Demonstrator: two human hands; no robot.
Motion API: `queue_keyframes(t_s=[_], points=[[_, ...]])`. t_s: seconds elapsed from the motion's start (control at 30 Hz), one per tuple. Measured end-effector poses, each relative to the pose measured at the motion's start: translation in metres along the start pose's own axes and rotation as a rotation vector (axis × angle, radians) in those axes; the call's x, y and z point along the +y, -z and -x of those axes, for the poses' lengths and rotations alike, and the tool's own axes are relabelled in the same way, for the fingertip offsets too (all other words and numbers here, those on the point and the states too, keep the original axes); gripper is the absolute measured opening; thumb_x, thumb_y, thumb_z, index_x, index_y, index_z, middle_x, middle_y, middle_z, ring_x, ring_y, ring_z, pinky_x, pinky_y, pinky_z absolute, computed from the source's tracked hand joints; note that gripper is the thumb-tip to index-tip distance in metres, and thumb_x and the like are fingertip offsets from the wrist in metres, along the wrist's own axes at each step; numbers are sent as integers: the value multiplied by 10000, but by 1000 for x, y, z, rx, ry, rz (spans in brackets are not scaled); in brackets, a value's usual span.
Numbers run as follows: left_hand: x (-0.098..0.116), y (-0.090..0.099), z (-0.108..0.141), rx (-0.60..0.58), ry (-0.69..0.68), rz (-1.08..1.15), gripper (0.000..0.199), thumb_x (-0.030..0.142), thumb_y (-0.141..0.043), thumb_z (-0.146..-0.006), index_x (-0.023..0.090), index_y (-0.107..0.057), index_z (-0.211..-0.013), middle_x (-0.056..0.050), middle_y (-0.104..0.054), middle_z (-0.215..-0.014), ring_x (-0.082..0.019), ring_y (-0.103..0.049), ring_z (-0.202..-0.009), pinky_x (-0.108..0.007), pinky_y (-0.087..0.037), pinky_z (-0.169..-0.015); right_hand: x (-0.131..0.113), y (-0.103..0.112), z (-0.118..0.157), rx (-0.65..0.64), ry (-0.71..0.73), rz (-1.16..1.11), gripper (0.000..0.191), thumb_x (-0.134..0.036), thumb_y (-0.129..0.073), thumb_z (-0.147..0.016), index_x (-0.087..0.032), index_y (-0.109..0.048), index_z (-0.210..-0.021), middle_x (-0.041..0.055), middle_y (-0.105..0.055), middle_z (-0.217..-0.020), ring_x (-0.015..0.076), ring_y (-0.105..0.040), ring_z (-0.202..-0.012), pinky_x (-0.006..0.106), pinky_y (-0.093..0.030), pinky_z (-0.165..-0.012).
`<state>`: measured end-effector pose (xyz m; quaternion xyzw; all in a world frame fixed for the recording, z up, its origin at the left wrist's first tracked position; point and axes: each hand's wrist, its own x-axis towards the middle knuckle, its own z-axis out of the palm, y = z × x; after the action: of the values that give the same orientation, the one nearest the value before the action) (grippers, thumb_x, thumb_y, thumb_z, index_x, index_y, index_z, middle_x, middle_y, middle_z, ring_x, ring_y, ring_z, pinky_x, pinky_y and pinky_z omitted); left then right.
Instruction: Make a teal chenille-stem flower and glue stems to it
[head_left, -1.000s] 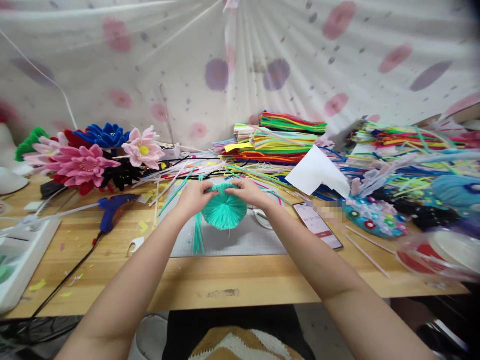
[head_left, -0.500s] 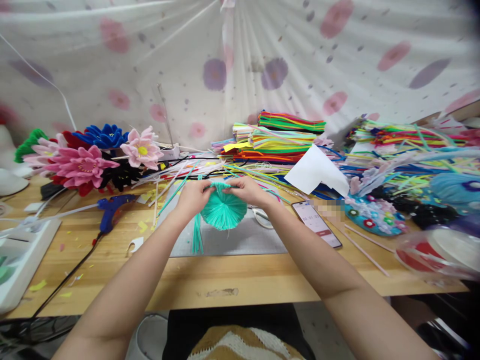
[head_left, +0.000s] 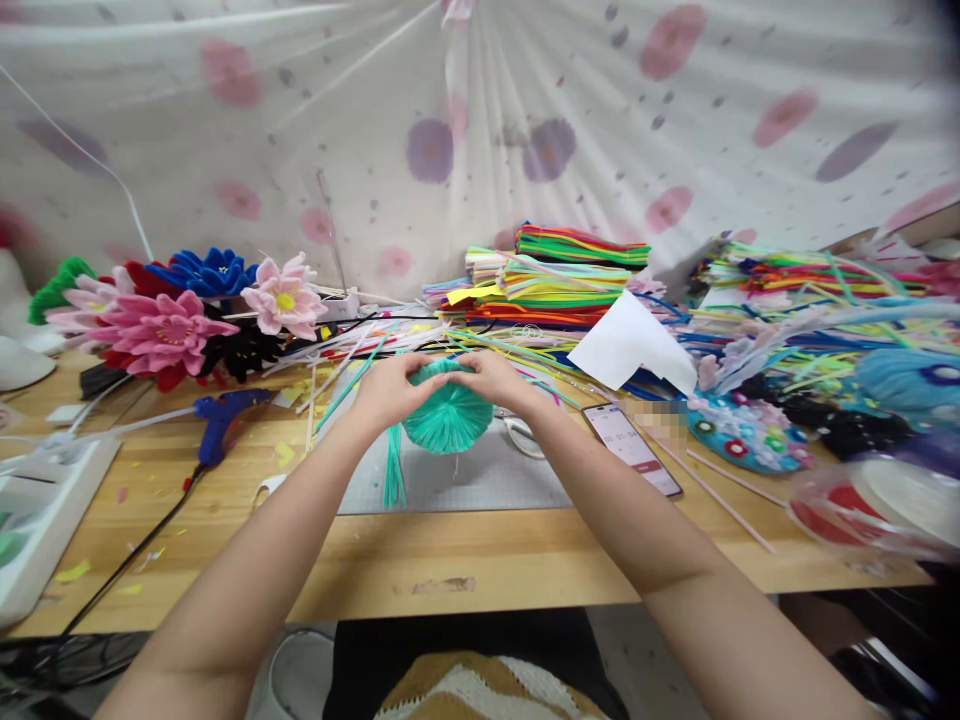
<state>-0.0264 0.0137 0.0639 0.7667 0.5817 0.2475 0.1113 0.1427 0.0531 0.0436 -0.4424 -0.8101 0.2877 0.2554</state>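
Observation:
A round turquoise disc of pipe cleaners [head_left: 448,418] is held up over the grey cutting mat [head_left: 480,490], its strands fanning out from the middle. My left hand [head_left: 395,388] grips its upper left edge, and my right hand [head_left: 491,380] grips the upper right, the thumbs nearly meeting across its top. Most of the fingertips are hidden behind the disc. Loose turquoise pipe cleaners [head_left: 394,470] lie on the mat beside my left hand. Scissors [head_left: 523,436] rest on the mat near my right wrist, partly covered by it.
At left lie a blue glue gun [head_left: 223,420], fuzzy flowers [head_left: 169,325] and a white power strip [head_left: 56,540]. Behind the mat are stacked bundles of coloured pipe cleaners [head_left: 562,285]. A phone [head_left: 634,455] and a white paper piece [head_left: 630,340] are at right, with a plastic tub [head_left: 877,505] beyond.
Both thumbs have come down across the top of the turquoise disc, and the hands have closed in. Its upper edge has tipped away, and its folded top is now covered.

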Motion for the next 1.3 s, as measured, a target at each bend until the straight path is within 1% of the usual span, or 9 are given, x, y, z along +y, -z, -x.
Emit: queue_keyframes(t_s=[0.17,0.27,0.33,0.47,0.57,0.87,1.03,1.13,1.3], points=[[-1,1,-7,23,47,-32,251,383,-511,-758,191,-659,-823,-32,-677,-789,-165,-574,-702,-260,-363,-601,0,0,4,-9,55,-37,261,-329,-568,-754,-168,-673,-929,9,-670,-842,144,-567,-763,221,-384,-675],[-5,0,-6,107,88,-35,228,362,-501,-767,186,-634,-821,-33,-670,-806,-158,-571,-699,-257,-359,-599,4,2,8,4,15,-93,283,-353,-551,-765,-163,-670,-937,11,-665,-845,136,-561,-749,213,-380,-658],[-5,-2,-4,104,108,-75,249,399,-511,-758,195,-623,-847,-28,-666,-808,-161,-571,-697,-257,-348,-586,5,3,10,29,-3,-77,262,-342,-528,-781,-159,-680,-892,9,-665,-810,128,-554,-719,206,-366,-634],[-1,-8,0,37,65,-268,327,497,-491,-756,208,-624,-834,-47,-661,-774,-192,-581,-712,-272,-317,-564,0,0,8,93,0,85,231,-320,-521,-786,-160,-687,-779,13,-661,-724,126,-540,-658,213,-317,-576],[2,-13,0,41,38,-369,335,463,-420,-812,199,-624,-785,-71,-655,-737,-205,-588,-711,-284,-302,-562,-7,-2,6,116,-2,195,208,-294,-517,-791,-187,-693,-816,18,-675,-741,140,-555,-680,223,-311,-587],[6,-22,2,81,63,-363,228,287,-416,-814,173,-610,-781,-103,-650,-770,-218,-594,-735,-292,-310,-588,-22,-9,3,77,64,531,243,-265,-448,-821,-174,-672,-833,93,-681,-854,194,-586,-789,260,-321,-644],[0,-23,3,158,122,-298,232,308,-420,-800,176,-592,-717,-87,-634,-715,-204,-579,-699,-290,-299,-585,-9,-4,2,74,52,205,265,-332,-544,-773,-186,-634,-976,43,-662,-929,162,-568,-809,237,-358,-677],[-6,-19,3,235,205,-193,275,364,-400,-812,180,-589,-734,-49,-608,-663,-173,-550,-645,-271,-303,-576,5,2,5,80,-11,22,265,-366,-522,-782,-160,-642,-898,17,-646,-815,131,-538,-709,219,-361,-628],[-9,-9,-1,64,173,19,451,524,-503,-723,210,-555,-1042,-18,-629,-804,-152,-546,-637,-244,-327,-555,16,4,8,61,-11,-24,223,-313,-512,-783,-149,-657,-823,9,-641,-768,119,-538,-682,209,-358,-610]])
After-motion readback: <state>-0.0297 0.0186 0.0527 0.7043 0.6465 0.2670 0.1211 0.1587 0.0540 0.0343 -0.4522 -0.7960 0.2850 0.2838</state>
